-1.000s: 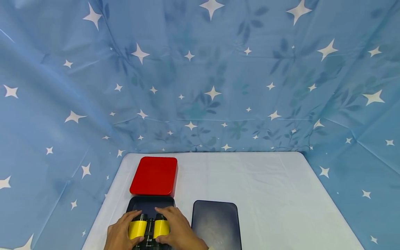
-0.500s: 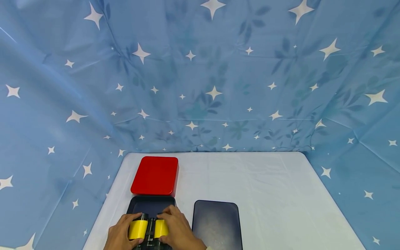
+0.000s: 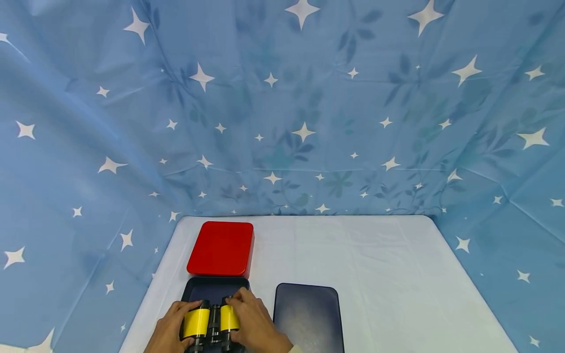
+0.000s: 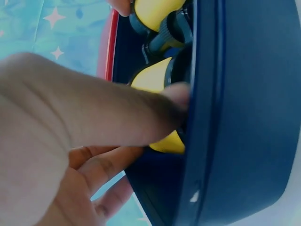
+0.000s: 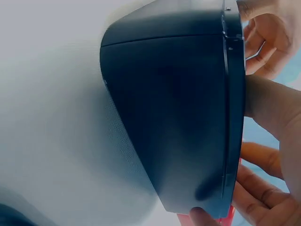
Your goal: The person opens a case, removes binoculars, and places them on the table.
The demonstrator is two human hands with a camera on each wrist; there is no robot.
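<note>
Yellow and black binoculars (image 3: 214, 323) lie inside a dark tin box (image 3: 191, 286), their barrels pointing toward and away from me. My left hand (image 3: 169, 327) grips the left barrel, thumb on the near side and fingers at the far end. In the left wrist view, the thumb presses on the yellow barrel (image 4: 153, 77) below the box rim. My right hand (image 3: 256, 323) holds the right barrel, its fingers over the far end. The right wrist view shows the box's outer wall (image 5: 174, 103), with the binoculars hidden behind it and one fingertip near its lower corner.
A red tin (image 3: 222, 248) lies directly behind the dark box. To the right of the box is a dark lid-like rectangular panel (image 3: 306, 314). Both rest on a white-covered table (image 3: 388, 279), enclosed by blue star-patterned cloth (image 3: 282, 108).
The binoculars' far ends have shifted slightly away from me, and more of their near ends shows. Both hands keep hold; the right fingers have moved a little. The view has shifted slightly.
</note>
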